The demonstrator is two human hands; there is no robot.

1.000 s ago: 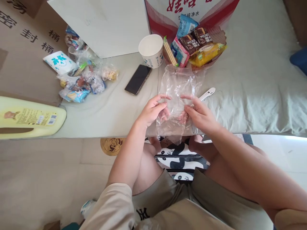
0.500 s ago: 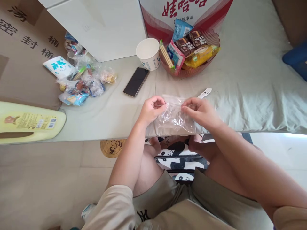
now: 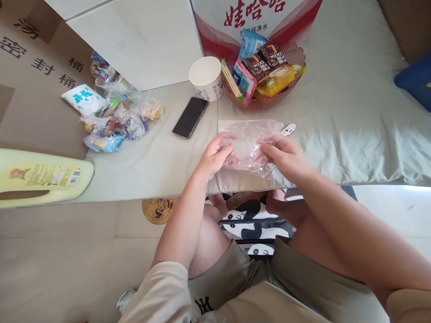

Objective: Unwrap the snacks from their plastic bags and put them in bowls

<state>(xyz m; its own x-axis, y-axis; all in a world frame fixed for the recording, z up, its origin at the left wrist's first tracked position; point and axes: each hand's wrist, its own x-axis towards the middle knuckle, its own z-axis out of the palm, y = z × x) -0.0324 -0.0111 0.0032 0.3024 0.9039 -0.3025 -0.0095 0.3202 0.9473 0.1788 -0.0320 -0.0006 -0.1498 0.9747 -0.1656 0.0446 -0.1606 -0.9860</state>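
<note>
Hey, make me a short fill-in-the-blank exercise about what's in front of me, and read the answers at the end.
The left hand and right hand hold a bag made of see-through ____.
The phone lies with its dark ____ facing up.
In the picture, the white cup stands to the ____ of the snack bowl.
The bottle at the picture's left edge is pale ____.

Missing words: plastic; screen; left; yellow.

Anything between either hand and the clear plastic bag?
Nothing visible. The left hand and right hand hold the clear plastic bag directly, fingers showing through the film. A white tool lies just beyond the right hand, partly hidden.
</note>
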